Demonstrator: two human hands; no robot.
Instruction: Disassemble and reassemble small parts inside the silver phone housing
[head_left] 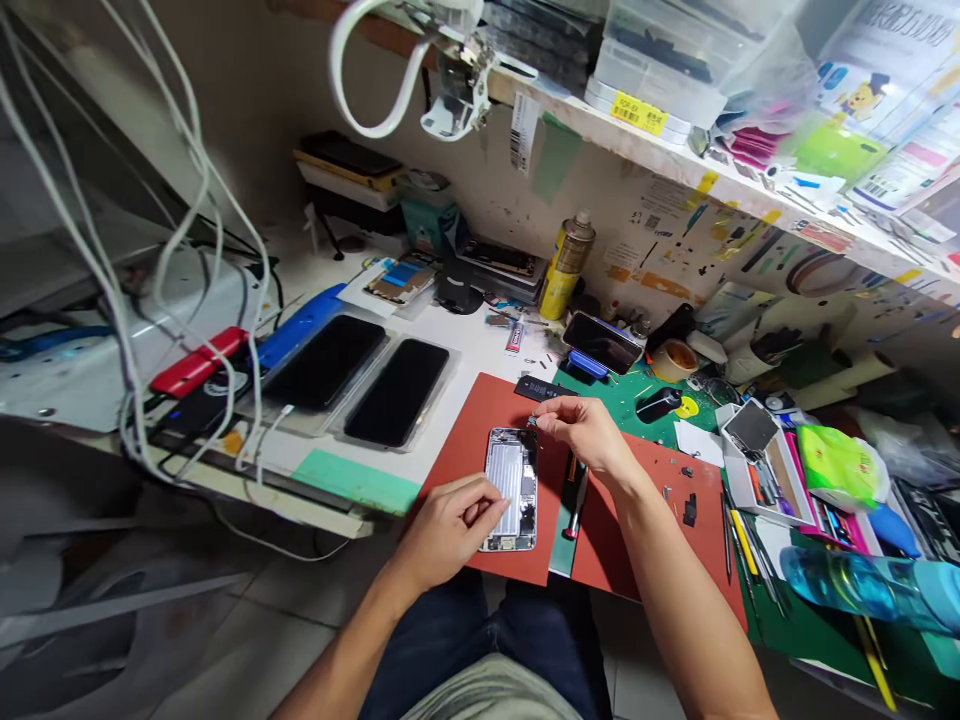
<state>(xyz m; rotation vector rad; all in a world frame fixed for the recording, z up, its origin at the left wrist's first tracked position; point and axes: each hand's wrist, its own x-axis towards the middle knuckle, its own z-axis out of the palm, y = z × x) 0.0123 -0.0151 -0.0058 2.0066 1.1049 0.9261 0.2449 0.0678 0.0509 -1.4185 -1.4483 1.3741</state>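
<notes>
An opened phone [513, 485] lies on the red-brown mat [615, 550], with its silvery inner frame and circuit parts bare. My left hand [450, 525] is at its left side, fingers curled and thumb over the lower half. Whatever those fingers hold, if anything, is hidden. Just above the phone's top right corner, my right hand [581, 430] pinches a small metallic part [532, 421] between thumb and fingertips. A flat black battery [541, 388] lies beyond that hand. Below the right wrist rests a screwdriver [574, 505] in the gap between two mat pieces.
Two dark phones in clear trays, one a black-screened phone [397, 392], lie to the left. Small dark parts [689, 510] sit at right, near tweezers and a blue bottle [862, 582]. A yellow spray can [568, 262] stands behind; a cluttered shelf [675, 150] overhangs. White cables [199, 160] hang left.
</notes>
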